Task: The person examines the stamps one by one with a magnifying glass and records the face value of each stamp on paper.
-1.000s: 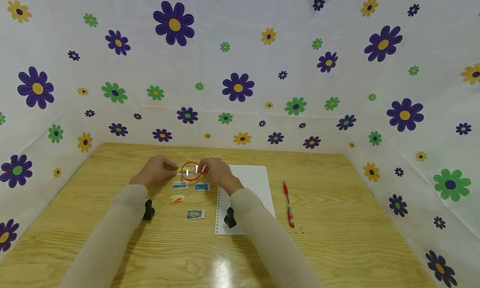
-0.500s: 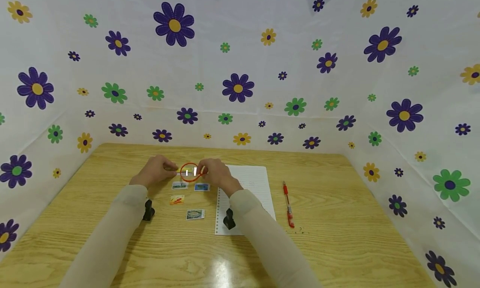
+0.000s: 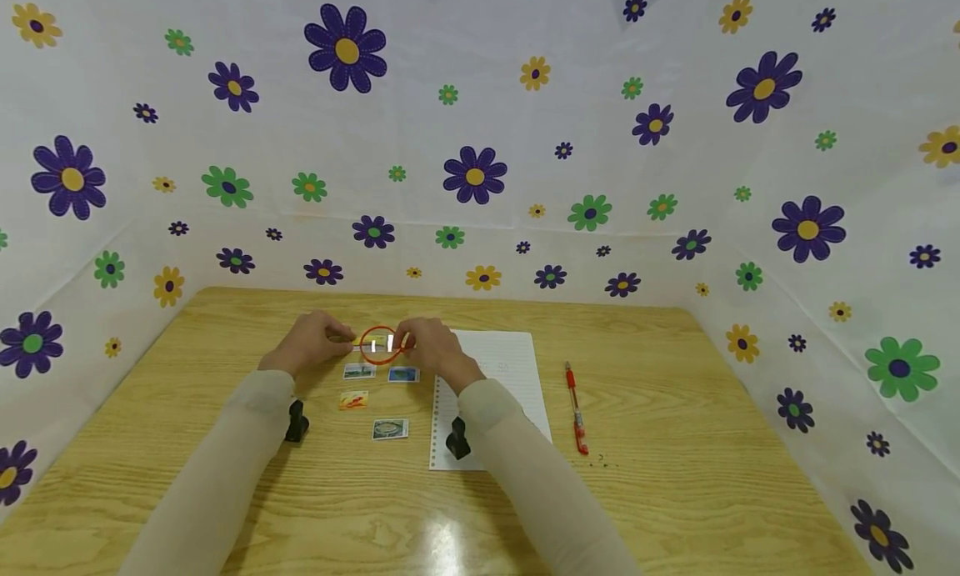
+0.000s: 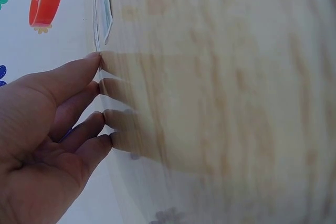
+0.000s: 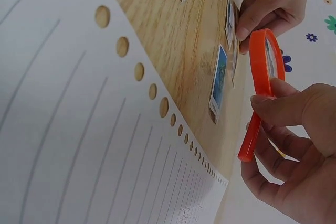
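Note:
My right hand (image 3: 433, 343) pinches the red magnifying glass (image 5: 259, 66) by its handle close to the rim, as the right wrist view shows. Its round lens sits over a yellowish stamp (image 3: 371, 339) at the back of the layout, and white glare hides part of that stamp. My left hand (image 3: 311, 341) rests with its fingertips on the table at the stamp's left end, fingers extended in the left wrist view (image 4: 58, 114). Just in front lie a pale stamp (image 3: 360, 371) and a blue stamp (image 3: 404, 374).
Nearer on the wooden table (image 3: 660, 443) lie a yellow-red stamp (image 3: 354, 400) and a grey-green stamp (image 3: 391, 428). Lined paper (image 3: 517, 368) with faint writing lies under my right forearm. Further right are a red pen (image 3: 575, 405) and small dark specks (image 3: 602, 461). Flowered cloth (image 3: 480, 126) encloses the table.
The magnifying glass shifted very slightly left and down with my right hand, then held still. My left hand and the stamps have not visibly moved.

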Demonstrator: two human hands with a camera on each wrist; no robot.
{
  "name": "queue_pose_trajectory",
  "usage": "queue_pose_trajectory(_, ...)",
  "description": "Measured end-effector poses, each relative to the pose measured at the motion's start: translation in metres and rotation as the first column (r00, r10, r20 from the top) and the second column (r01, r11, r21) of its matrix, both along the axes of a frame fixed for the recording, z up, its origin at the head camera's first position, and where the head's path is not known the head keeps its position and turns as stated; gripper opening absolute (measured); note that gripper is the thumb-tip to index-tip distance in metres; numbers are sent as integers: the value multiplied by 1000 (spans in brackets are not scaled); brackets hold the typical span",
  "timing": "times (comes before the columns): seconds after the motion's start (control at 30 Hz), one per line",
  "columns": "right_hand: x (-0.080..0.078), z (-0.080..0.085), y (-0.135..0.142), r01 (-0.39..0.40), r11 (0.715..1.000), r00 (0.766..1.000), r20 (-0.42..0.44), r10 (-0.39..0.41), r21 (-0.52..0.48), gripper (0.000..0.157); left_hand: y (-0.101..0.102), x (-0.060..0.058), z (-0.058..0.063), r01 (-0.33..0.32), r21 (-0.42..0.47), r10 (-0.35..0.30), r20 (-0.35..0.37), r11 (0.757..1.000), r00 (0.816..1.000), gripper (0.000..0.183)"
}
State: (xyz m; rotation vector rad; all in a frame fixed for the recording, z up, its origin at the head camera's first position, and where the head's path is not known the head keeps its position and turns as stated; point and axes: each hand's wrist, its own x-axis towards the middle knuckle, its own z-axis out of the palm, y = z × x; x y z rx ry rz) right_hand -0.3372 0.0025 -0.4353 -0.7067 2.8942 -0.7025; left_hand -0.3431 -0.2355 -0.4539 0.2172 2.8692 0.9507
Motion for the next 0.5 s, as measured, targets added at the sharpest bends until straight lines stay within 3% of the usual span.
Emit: queue_pose_trajectory(0.5,2,-1,2,-19,999,1000,15,19,-43,16,-2,-2,-3,16,5,-16,-4,1000,1000,26)
